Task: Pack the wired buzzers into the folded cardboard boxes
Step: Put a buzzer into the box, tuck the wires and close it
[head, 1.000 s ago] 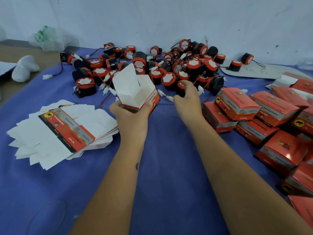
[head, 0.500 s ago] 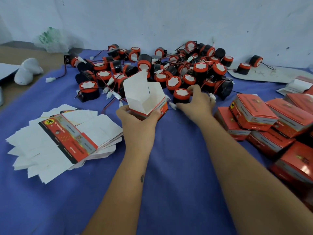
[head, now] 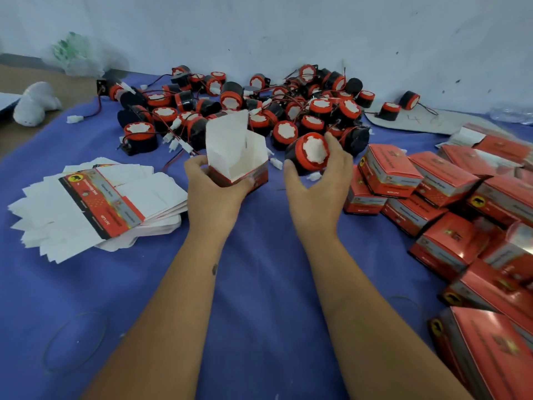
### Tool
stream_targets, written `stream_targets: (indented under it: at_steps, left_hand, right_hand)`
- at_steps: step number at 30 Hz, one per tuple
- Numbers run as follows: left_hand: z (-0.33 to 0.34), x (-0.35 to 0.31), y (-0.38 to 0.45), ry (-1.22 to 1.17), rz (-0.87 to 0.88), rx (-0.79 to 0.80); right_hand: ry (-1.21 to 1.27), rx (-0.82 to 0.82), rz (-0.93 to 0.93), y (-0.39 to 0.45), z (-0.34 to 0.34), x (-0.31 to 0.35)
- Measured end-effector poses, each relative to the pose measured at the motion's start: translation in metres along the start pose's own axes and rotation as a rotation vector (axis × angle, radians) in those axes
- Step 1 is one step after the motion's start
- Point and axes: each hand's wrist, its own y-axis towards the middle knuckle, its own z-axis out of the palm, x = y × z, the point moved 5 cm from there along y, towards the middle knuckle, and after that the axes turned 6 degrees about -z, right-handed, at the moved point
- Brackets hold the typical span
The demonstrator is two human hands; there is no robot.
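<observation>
My left hand (head: pixel 212 187) grips a red cardboard box (head: pixel 236 153) from below, its white top flaps standing open. Just right of the box, my right hand (head: pixel 315 184) holds a black buzzer (head: pixel 308 153) with a red rim and white centre, lifted off the cloth. A white plug (head: pixel 313 176) on the buzzer's wire hangs under it. Behind both hands a heap of several more wired buzzers (head: pixel 259 102) lies on the blue cloth.
A fanned stack of flat unfolded boxes (head: pixel 95 203) lies at the left. Several closed red boxes (head: pixel 450 197) are piled along the right. A rubber band (head: pixel 75 342) lies near the front left. A white wall (head: pixel 288 30) stands behind the heap.
My right hand has picked a buzzer out of the heap and drawn it back beside the open box. The left hand keeps holding the box.
</observation>
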Motion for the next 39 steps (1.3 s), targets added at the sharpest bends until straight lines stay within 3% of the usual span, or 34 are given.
stream_targets:
  at_steps: [3,6,8,12,19,26,29,32,35,39]
  left_hand:
    - [0.003,-0.001,-0.005,0.13,0.01,0.152]
    - [0.004,-0.003,-0.009,0.177,0.019,0.237]
    - [0.005,-0.004,-0.01,0.169,0.036,0.293]
    - [0.011,-0.002,-0.008,0.214,0.044,0.396]
    - [0.01,0.002,-0.005,0.187,0.034,0.397]
    - [0.01,-0.004,-0.006,0.135,0.087,0.371]
    - [0.007,-0.005,-0.005,0.107,0.089,0.329]
    - [0.005,-0.004,-0.005,0.053,0.081,0.332]
    - [0.001,-0.009,-0.003,-0.02,0.1,0.336]
    - [-0.004,-0.018,-0.002,-0.122,0.17,0.425]
  right_hand:
    - [-0.012,-0.102,-0.143,-0.01,-0.014,0.018]
    - [-0.06,-0.099,-0.294,-0.016,-0.016,0.03]
    - [-0.095,-0.034,-0.359,-0.017,-0.011,0.032]
    - [-0.144,0.254,-0.39,-0.022,0.007,0.032]
    - [-0.192,0.283,-0.413,-0.022,0.009,0.032]
    - [-0.363,0.488,-0.362,-0.028,0.022,0.029]
    - [-0.323,0.372,-0.391,-0.026,0.022,0.033]
    - [-0.047,0.112,-0.139,-0.016,0.006,0.022]
    - [0.205,0.146,0.337,-0.01,0.001,-0.004]
    - [0.658,0.155,0.702,0.0,0.001,-0.022]
